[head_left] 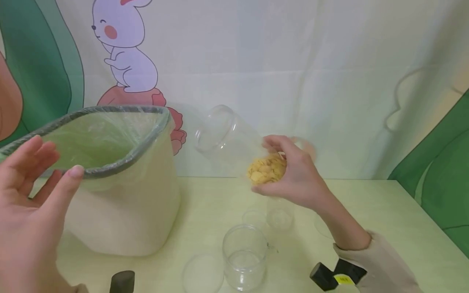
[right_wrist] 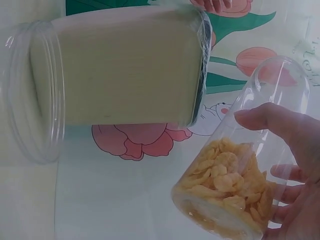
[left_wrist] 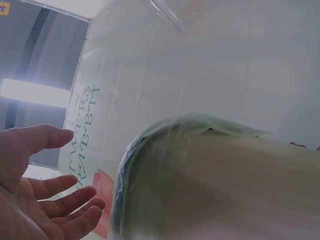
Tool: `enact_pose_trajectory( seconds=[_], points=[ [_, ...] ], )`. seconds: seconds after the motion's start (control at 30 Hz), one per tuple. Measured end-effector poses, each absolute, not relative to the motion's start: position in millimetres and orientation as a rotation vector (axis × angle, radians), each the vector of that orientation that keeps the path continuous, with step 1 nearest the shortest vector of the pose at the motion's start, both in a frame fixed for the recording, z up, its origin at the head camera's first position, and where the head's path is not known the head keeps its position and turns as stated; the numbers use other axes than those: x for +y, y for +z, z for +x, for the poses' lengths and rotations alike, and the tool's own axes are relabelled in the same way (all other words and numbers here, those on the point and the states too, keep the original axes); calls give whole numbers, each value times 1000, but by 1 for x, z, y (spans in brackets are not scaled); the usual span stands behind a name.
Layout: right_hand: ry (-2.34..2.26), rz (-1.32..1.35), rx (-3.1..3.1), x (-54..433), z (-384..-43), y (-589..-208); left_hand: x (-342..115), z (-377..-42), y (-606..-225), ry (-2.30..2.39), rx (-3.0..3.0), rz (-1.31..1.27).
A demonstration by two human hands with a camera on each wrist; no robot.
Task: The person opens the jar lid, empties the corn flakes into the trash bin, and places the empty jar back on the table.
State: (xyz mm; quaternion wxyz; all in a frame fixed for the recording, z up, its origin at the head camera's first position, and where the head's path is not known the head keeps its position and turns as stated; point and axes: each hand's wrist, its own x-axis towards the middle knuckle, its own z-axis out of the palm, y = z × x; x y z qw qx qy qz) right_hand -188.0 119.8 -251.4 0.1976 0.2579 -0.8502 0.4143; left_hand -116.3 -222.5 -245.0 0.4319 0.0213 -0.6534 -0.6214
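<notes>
My right hand (head_left: 302, 177) grips a clear plastic jar (head_left: 239, 140), its fingers and thumb around the lower part. The jar is tilted with its open mouth up and to the left. Yellow corn flakes (right_wrist: 227, 177) lie in its bottom end. My left hand (head_left: 34, 203) is held up with fingers spread and nothing in it, by the near rim of a pale waste bin (head_left: 122, 211). In the left wrist view the fingers of the left hand (left_wrist: 50, 195) appear apart from the bin's rim (left_wrist: 131, 160).
A see-through bag lines the bin, folded over its dark rim. Another clear jar (head_left: 244, 256) stands upright on the pale table (head_left: 351, 228). A clear round lid (head_left: 202, 272) lies to its left, and more faint clear round pieces lie behind. A printed curtain (head_left: 234, 49) hangs at the back.
</notes>
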Motion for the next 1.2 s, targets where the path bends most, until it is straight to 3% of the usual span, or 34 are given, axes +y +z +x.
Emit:
enact_pose_trajectory(
  seconds=[0.2,1.2],
  points=[
    [1139,735,-2390,110,-189,-245,-239,-122,-249,-1583,-1496,28],
    [972,843,-2401,74,-207,-227,-261,-135,-248,-1320,-1545,422]
  ],
)
